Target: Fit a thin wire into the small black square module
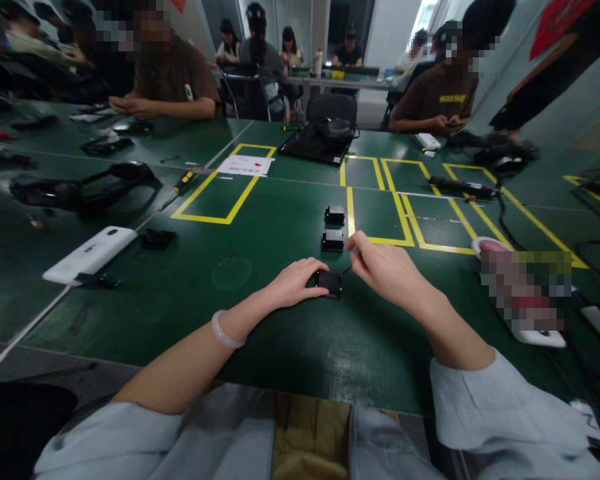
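On the green table, my left hand grips the left side of a small black block, thumb at its near edge and fingers at the far edge. Just right of it, my right hand is closed, fingertips pinched on a thin dark tool whose tip points at the block's right side. Most of that tool is hidden by the fingers, so its kind does not show. Beyond the block stand two similar black parts, a nearer one and a farther one.
A white power strip and a black headset lie at the left. A yellow-black screwdriver lies beyond. Yellow tape rectangles mark the table. A black tray stands farther back. Two people sit opposite.
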A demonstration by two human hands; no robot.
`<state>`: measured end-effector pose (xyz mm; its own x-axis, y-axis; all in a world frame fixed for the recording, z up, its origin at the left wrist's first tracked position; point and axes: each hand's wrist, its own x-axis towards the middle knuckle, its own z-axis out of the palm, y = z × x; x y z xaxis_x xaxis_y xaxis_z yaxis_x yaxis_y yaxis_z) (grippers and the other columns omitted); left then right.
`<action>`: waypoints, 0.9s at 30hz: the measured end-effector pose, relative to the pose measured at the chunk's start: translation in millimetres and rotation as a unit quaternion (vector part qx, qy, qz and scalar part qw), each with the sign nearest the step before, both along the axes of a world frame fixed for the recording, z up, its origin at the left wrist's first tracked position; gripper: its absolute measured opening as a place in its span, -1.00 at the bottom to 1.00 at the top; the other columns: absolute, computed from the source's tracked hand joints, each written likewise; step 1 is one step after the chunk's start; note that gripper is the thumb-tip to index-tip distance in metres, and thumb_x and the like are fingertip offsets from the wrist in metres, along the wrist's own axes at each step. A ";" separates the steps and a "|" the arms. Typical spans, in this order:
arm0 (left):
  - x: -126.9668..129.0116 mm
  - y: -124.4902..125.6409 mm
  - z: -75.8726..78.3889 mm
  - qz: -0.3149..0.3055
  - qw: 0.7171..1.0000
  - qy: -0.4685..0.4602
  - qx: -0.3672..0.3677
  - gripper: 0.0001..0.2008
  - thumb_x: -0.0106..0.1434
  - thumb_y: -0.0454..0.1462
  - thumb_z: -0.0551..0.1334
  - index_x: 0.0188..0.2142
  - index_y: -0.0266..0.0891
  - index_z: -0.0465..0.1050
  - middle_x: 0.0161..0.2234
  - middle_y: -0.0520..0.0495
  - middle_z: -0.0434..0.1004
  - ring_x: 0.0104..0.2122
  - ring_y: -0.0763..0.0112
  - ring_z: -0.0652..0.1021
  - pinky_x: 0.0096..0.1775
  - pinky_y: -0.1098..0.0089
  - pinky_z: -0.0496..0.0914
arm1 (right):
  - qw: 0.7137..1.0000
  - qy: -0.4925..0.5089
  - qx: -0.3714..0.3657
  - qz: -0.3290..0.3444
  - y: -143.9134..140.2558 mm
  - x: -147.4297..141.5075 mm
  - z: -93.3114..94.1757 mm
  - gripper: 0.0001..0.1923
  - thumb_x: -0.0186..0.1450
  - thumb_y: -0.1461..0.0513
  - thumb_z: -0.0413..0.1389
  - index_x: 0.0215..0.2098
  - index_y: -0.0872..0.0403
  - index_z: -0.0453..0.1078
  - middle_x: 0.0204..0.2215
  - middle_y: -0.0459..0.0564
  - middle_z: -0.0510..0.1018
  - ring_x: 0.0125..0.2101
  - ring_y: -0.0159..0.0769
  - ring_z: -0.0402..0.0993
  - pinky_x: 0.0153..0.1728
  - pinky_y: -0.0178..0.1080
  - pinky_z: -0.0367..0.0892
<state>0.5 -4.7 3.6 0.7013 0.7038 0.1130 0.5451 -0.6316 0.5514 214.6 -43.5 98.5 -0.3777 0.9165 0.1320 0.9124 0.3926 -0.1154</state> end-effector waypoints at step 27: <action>0.8 -0.2 0.8 -0.001 1.000 0.006 0.006 -0.63 0.28 -0.04 0.23 -0.02 -0.17 0.35 -0.11 -0.12 0.43 -0.11 0.17 0.46 -0.10 0.25 0.35 | 0.999 -0.029 -0.002 -0.018 2.3 1.1 -1.0 -0.73 0.42 0.18 -0.21 -0.06 0.07 0.26 -0.40 -0.02 0.57 -0.45 -0.28 0.46 -0.53 -0.29 -0.06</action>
<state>1.3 -4.9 4.4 0.7044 0.7008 0.1131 0.5505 -0.6399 0.5362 215.8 -41.2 97.5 -0.3513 0.9300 0.1078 0.9312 0.3590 -0.0625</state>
